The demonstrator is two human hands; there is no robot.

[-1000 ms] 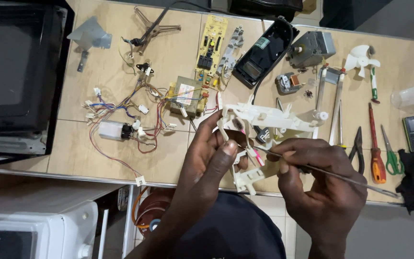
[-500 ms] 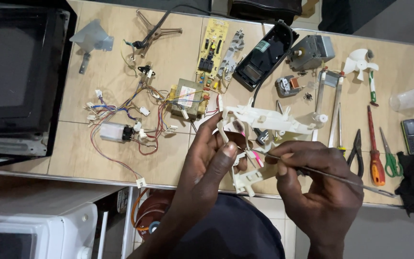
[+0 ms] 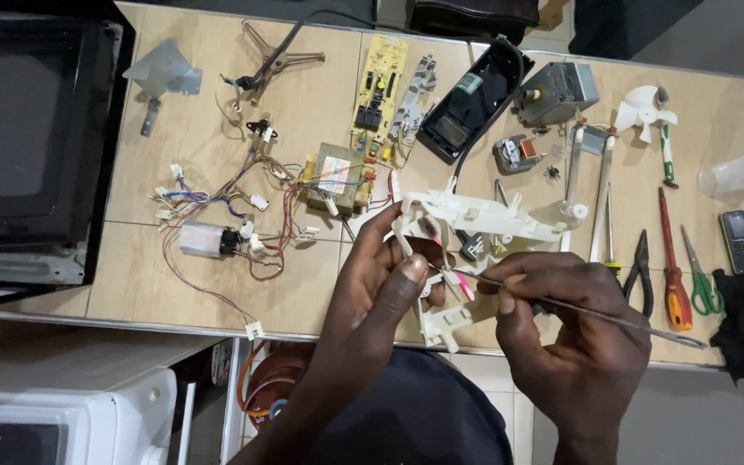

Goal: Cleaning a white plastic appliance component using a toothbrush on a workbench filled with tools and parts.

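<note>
I work over a light wooden tabletop (image 3: 217,284) with a grey floor beyond its far edge. An opened black microwave oven (image 3: 19,146) sits at its left end, and a white appliance (image 3: 53,413) stands lower, near my left knee. Parts lie all over the top: a yellow-green circuit board (image 3: 378,82) with a pale printed panel, a transformer (image 3: 334,182) bearing a white label with red marks, a white capacitor (image 3: 201,239) among coloured wires, a black housing (image 3: 474,99) carrying a small greenish sticker, a white fan blade (image 3: 643,108), pliers (image 3: 641,271), a red-handled screwdriver (image 3: 672,280), green scissors (image 3: 701,275) and a small phone (image 3: 739,241).

My left hand (image 3: 381,275) is closed on the white plastic latch frame (image 3: 475,220), which I hold just above the near edge of the table, thumb pressed across its lower part by the pink wires (image 3: 458,282). My right hand (image 3: 574,331) is pinched around a thin metal rod (image 3: 596,314) whose tip reaches the frame next to my left thumb.

Against half a second ago almost nothing differs: both grips are the same, and the rod's tip has hardly shifted.
</note>
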